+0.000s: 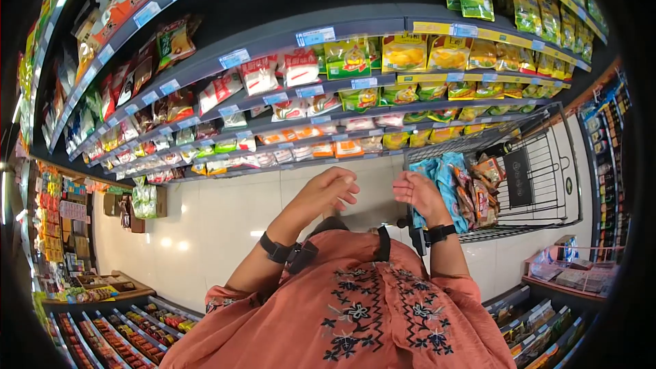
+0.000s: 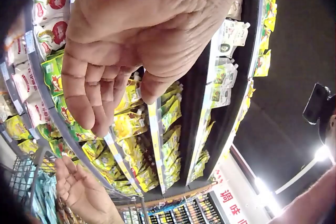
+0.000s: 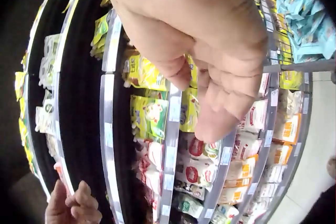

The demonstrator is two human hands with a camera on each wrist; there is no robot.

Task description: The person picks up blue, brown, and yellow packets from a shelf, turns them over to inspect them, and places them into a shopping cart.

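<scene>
Right-hand fingers [image 3: 223, 106] near blue packages [image 3: 307, 24] in the cart [image 1: 521, 176]

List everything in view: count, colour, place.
shelf rack: one, dark grey, across the top
yellow packets: many, yellow, rack's right
white packets: many, white-red, rack's middle
price tags: many, pale blue, shelf edges
shopping cart: one, black, right
blue packs: several, light blue, in cart
brown packets: several, brown-orange, in cart
tiled floor: one, pale, beneath
wristbands: two, black, wrists
shirt: one, coral, below
left hand: one, bare, centre
right hand: one, bare, beside cart
</scene>
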